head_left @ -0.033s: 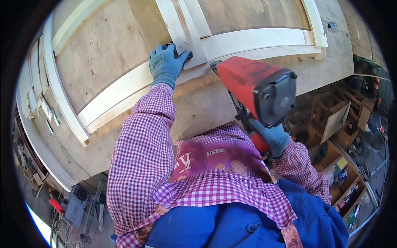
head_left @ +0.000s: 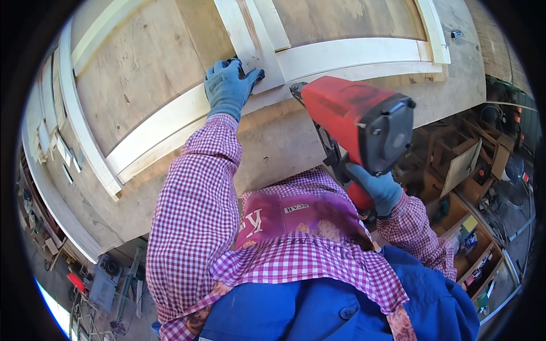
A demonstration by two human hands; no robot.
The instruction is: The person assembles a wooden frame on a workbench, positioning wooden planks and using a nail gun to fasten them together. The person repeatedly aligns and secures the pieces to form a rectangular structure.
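My left hand (head_left: 229, 88), in a blue-grey work glove with dark fingertips, grips the end of a pale wooden board (head_left: 266, 67). Its fingers lie along the board's left edge and the thumb rests on top. That board meets the long front rail (head_left: 341, 55) of a pale wooden frame. At the right, my gloved right hand (head_left: 378, 190) is closed round the handle of a red and black nail gun (head_left: 344, 105). The gun's nose points at the frame, just right of the board's end and apart from it. The trigger finger is partly hidden.
Plywood panels (head_left: 139, 74) fill the frame, which lies on a wooden worktable (head_left: 273, 148). Below right are wooden furniture pieces (head_left: 455, 142) and an open drawer (head_left: 478, 244) of odds and ends. A grey machine (head_left: 105, 284) stands on the floor at lower left.
The nail gun has shifted slightly to the right, its rear end tilting a little. My left hand stays in place on the board.
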